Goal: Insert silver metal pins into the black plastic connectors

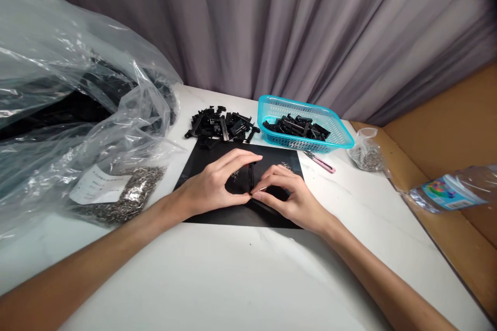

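Note:
A slim black plastic part (251, 176) lies lengthwise on a black mat (240, 215), between my two hands. My left hand (217, 181) spans the part, thumb at its near end and index finger by its far end. My right hand (285, 191) is closed in a pinch at the part's near end, its fingertips beside my left thumb. Whatever is in that pinch is too small to make out. Tiny metal pieces (287, 167) lie scattered on the mat right of the part, and more small metal pieces (235, 175) lie left of it.
Behind the mat is a pile of black plastic parts (221, 125). A blue basket (345, 139) holds more. A pink-handled cutter (324, 164), a small bag of metal pieces (367, 155) and a plastic bottle (450, 191) are rightward. Large clear bags (132, 108) and a labelled metal-piece bag (124, 194) stand left.

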A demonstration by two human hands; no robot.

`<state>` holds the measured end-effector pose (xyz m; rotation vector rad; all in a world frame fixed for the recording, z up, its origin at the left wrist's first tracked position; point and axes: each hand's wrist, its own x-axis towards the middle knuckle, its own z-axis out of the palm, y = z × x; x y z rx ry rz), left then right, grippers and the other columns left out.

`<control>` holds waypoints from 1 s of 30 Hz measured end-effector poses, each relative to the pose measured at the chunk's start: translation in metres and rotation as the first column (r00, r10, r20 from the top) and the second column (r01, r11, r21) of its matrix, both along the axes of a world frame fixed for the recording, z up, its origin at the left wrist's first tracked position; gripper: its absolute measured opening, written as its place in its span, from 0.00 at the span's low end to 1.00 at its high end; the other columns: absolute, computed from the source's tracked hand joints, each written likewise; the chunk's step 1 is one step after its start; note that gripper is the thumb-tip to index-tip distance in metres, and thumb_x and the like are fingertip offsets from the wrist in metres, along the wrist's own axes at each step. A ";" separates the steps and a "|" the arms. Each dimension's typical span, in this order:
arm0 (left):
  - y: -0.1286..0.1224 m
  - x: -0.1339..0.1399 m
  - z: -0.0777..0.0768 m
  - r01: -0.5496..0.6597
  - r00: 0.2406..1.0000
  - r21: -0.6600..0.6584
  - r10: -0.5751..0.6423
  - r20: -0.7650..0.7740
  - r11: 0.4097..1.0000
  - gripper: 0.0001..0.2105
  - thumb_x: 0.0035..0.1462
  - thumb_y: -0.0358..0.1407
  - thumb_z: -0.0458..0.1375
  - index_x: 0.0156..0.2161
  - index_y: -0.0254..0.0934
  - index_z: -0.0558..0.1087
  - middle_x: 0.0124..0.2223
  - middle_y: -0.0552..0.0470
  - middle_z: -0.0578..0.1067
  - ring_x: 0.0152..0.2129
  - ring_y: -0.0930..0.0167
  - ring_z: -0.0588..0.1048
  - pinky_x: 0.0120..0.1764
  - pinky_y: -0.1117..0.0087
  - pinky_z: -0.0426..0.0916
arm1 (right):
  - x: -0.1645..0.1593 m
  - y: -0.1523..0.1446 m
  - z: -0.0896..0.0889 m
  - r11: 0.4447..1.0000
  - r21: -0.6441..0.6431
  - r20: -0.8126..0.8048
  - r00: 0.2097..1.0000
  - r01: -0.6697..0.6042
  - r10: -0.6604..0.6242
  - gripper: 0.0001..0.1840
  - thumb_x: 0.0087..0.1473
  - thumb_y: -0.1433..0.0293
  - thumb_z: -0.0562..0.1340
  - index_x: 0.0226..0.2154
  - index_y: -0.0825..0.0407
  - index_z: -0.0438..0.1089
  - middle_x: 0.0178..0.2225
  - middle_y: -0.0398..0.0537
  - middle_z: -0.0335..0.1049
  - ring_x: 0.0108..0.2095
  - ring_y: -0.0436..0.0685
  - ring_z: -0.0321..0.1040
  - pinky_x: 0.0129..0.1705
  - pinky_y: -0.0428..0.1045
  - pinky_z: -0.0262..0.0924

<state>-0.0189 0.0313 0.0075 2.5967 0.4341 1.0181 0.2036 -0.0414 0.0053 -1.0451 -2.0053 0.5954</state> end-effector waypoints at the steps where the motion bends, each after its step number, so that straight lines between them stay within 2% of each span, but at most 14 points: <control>1: 0.000 0.000 0.000 -0.001 1.000 0.004 0.001 0.003 1.000 0.33 0.54 0.26 0.65 0.64 0.41 0.64 0.57 0.44 0.74 0.56 0.62 0.74 0.58 0.60 0.73 | 0.000 0.000 -0.001 1.000 -0.025 -0.031 0.999 0.018 -0.019 0.02 0.61 0.68 0.69 0.37 0.48 0.75 0.37 0.43 0.76 0.40 0.55 0.70 0.48 0.54 0.62; 5: -0.001 0.000 -0.001 -0.009 1.000 0.035 0.009 0.018 0.999 0.33 0.55 0.26 0.65 0.65 0.41 0.64 0.56 0.45 0.75 0.54 0.62 0.76 0.57 0.60 0.74 | -0.002 0.000 -0.004 0.981 -0.180 -0.119 0.989 0.067 -0.090 0.08 0.59 0.65 0.71 0.40 0.48 0.74 0.40 0.44 0.77 0.42 0.55 0.70 0.44 0.52 0.64; 10: 0.000 0.000 -0.003 -0.013 1.000 0.075 0.012 0.015 0.997 0.34 0.55 0.27 0.65 0.66 0.41 0.63 0.54 0.46 0.75 0.51 0.64 0.77 0.55 0.63 0.76 | -0.005 0.000 -0.004 0.941 -0.336 -0.292 0.953 -0.027 -0.077 0.11 0.57 0.62 0.71 0.37 0.50 0.73 0.39 0.45 0.77 0.41 0.56 0.75 0.47 0.53 0.69; 15: -0.002 0.001 -0.001 -0.041 0.999 0.135 0.036 0.039 0.990 0.34 0.54 0.27 0.65 0.65 0.40 0.64 0.52 0.46 0.76 0.49 0.64 0.78 0.53 0.64 0.77 | -0.006 -0.001 -0.002 0.941 -0.339 -0.296 0.951 -0.013 -0.093 0.14 0.55 0.58 0.72 0.36 0.49 0.73 0.37 0.45 0.77 0.40 0.55 0.75 0.49 0.54 0.71; 21: -0.004 0.000 0.001 -0.026 1.000 0.182 0.025 0.007 0.983 0.33 0.54 0.27 0.66 0.65 0.37 0.64 0.54 0.44 0.76 0.50 0.63 0.78 0.56 0.63 0.76 | -0.008 -0.002 -0.004 0.934 -0.357 -0.269 0.958 -0.004 -0.099 0.13 0.55 0.59 0.72 0.35 0.50 0.74 0.36 0.44 0.76 0.39 0.55 0.74 0.47 0.52 0.70; 24: -0.004 0.000 0.002 -0.030 1.000 0.136 0.029 0.007 0.990 0.34 0.53 0.28 0.67 0.64 0.38 0.65 0.53 0.45 0.76 0.49 0.64 0.78 0.54 0.64 0.76 | -0.006 -0.002 -0.003 0.938 -0.346 -0.271 0.957 -0.002 -0.098 0.13 0.56 0.59 0.72 0.36 0.50 0.74 0.37 0.44 0.76 0.40 0.55 0.74 0.47 0.52 0.68; 27: -0.001 0.001 0.001 -0.059 0.998 0.032 0.059 0.007 0.998 0.32 0.51 0.30 0.68 0.62 0.39 0.67 0.51 0.46 0.76 0.47 0.64 0.78 0.51 0.65 0.76 | -0.003 -0.001 -0.002 0.926 -0.371 -0.311 0.949 -0.069 -0.054 0.15 0.55 0.57 0.72 0.35 0.50 0.72 0.37 0.45 0.75 0.40 0.55 0.73 0.46 0.52 0.67; 30: 0.003 0.002 0.000 -0.089 0.996 0.022 0.089 -0.014 0.996 0.31 0.50 0.36 0.71 0.60 0.38 0.69 0.50 0.46 0.78 0.50 0.61 0.76 0.53 0.60 0.73 | -0.001 -0.001 -0.003 0.941 -0.339 -0.315 0.944 -0.015 -0.099 0.16 0.62 0.56 0.66 0.31 0.50 0.67 0.32 0.42 0.69 0.34 0.53 0.67 0.38 0.49 0.64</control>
